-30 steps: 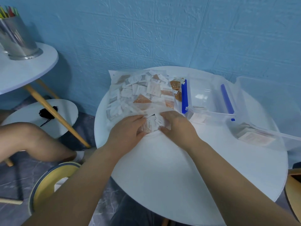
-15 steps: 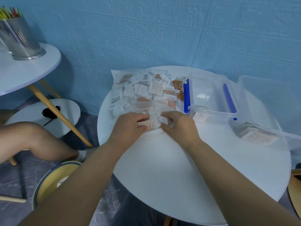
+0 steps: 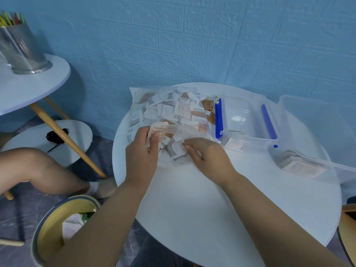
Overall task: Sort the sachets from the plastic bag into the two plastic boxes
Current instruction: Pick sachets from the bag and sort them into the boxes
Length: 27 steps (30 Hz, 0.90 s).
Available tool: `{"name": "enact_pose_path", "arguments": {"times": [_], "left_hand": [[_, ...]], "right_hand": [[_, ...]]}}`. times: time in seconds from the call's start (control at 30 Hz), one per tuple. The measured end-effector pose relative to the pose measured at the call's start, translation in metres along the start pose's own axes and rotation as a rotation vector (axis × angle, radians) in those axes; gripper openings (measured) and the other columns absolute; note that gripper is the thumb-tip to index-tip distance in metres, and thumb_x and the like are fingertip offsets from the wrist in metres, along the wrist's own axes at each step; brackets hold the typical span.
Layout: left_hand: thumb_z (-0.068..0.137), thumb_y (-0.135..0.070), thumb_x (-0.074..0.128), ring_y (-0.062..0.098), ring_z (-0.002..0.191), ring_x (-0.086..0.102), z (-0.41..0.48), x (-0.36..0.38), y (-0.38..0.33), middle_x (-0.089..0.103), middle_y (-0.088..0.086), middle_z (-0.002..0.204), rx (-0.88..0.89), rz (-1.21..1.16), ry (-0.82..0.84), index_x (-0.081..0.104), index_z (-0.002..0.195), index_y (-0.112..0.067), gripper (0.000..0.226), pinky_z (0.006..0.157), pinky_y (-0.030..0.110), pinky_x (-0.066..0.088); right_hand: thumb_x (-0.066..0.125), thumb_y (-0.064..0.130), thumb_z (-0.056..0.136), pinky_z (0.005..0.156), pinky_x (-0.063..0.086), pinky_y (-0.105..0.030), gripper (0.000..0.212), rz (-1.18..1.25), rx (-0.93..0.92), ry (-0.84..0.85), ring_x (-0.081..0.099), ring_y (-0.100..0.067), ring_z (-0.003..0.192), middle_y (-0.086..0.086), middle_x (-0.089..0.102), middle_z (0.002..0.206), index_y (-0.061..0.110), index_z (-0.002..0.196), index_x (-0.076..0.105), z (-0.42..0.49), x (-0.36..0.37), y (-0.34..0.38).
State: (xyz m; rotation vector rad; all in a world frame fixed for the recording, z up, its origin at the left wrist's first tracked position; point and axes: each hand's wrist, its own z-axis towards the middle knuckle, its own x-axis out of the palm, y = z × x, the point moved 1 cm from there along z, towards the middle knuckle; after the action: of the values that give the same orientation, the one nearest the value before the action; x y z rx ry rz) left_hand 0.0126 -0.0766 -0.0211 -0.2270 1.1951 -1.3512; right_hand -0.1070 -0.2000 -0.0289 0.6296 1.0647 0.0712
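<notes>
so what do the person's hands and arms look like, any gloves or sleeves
The left hand and right hand are bare, with no gloves, rings or watch showing. The left forearm and right forearm are uncovered to the frame's edge, with no sleeve in view.

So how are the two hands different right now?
The left hand pinches a sachet; the right hand grips none. The left hand's fingers curl, while the right hand's lie straighter on the loose sachets. Both are at the plastic bag's near end.
</notes>
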Motion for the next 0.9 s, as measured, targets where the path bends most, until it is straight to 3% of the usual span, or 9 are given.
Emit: {"name": "enact_pose_path", "arguments": {"times": [0.17,0.3,0.43,0.53,0.63,0.7,0.83,0.9], "left_hand": [[0.096,-0.017,0.047,0.027,0.096,0.061,0.026,0.008,-0.009,0.067,0.009,0.106,0.031,-0.004,-0.021,0.057,0.109,-0.005,0.021,0.071,0.013,0.034],[0.097,-0.020,0.045,0.028,0.101,0.061,0.033,0.013,-0.008,0.066,0.009,0.110,0.008,-0.007,0.016,0.055,0.114,-0.008,0.023,0.078,0.025,0.044],[0.097,-0.022,0.044,0.026,0.102,0.061,0.025,0.013,-0.002,0.065,0.008,0.113,-0.015,-0.003,0.041,0.054,0.115,-0.008,0.025,0.076,0.022,0.043],[0.097,-0.022,0.044,0.018,0.100,0.059,0.019,0.010,0.000,0.064,0.006,0.114,-0.014,0.003,0.066,0.054,0.117,-0.008,0.026,0.074,0.007,0.034],[0.096,-0.022,0.046,0.006,0.092,0.052,0.012,0.008,-0.001,0.065,0.003,0.112,0.009,0.004,0.073,0.058,0.116,-0.008,0.026,0.069,-0.002,0.031],[0.096,-0.022,0.047,0.004,0.091,0.051,0.006,0.008,0.000,0.065,0.001,0.110,0.018,0.004,0.070,0.059,0.115,-0.010,0.026,0.070,-0.004,0.032],[0.095,-0.022,0.048,0.003,0.091,0.052,-0.009,0.011,0.002,0.064,-0.003,0.106,0.001,-0.038,0.073,0.060,0.114,-0.010,0.026,0.073,-0.004,0.034],[0.095,-0.021,0.048,0.003,0.091,0.053,-0.015,0.012,0.005,0.064,-0.003,0.106,-0.007,-0.044,0.054,0.060,0.114,-0.009,0.026,0.075,0.000,0.037]], "right_hand": [[0.040,0.030,0.098,0.106,0.033,-0.031,0.046,-0.223,0.102,0.214,0.035,-0.020,0.134,-0.002,0.036,0.148,0.015,0.142,0.035,0.014,0.002,-0.004],[0.034,0.037,0.099,0.111,0.020,-0.027,0.055,-0.336,0.080,0.306,0.021,-0.019,0.140,-0.002,0.018,0.155,0.015,0.147,0.021,0.013,0.009,-0.004],[0.035,0.034,0.099,0.111,0.017,-0.022,0.047,-0.324,-0.024,0.322,0.021,-0.014,0.141,0.003,0.021,0.154,0.021,0.144,0.031,0.006,0.004,-0.004],[0.043,0.028,0.097,0.105,0.033,-0.026,0.039,-0.208,-0.076,0.343,0.039,-0.012,0.132,0.006,0.041,0.145,0.024,0.136,0.046,0.000,-0.005,-0.001],[0.052,0.021,0.094,0.094,0.045,-0.026,0.031,-0.064,-0.023,0.169,0.057,-0.016,0.114,0.003,0.060,0.126,0.020,0.124,0.060,0.002,-0.010,-0.002],[0.051,0.024,0.094,0.094,0.044,-0.026,0.033,-0.085,0.038,0.126,0.056,-0.016,0.114,0.001,0.059,0.128,0.020,0.126,0.057,0.006,-0.009,-0.006],[0.050,0.038,0.093,0.104,0.035,-0.031,0.054,-0.199,0.133,0.296,0.040,-0.019,0.128,-0.001,0.042,0.143,0.019,0.141,0.036,0.009,0.004,-0.007],[0.052,0.039,0.091,0.105,0.032,-0.029,0.055,-0.204,0.129,0.294,0.038,-0.018,0.130,0.002,0.040,0.144,0.020,0.141,0.037,0.007,0.003,-0.005]]}}
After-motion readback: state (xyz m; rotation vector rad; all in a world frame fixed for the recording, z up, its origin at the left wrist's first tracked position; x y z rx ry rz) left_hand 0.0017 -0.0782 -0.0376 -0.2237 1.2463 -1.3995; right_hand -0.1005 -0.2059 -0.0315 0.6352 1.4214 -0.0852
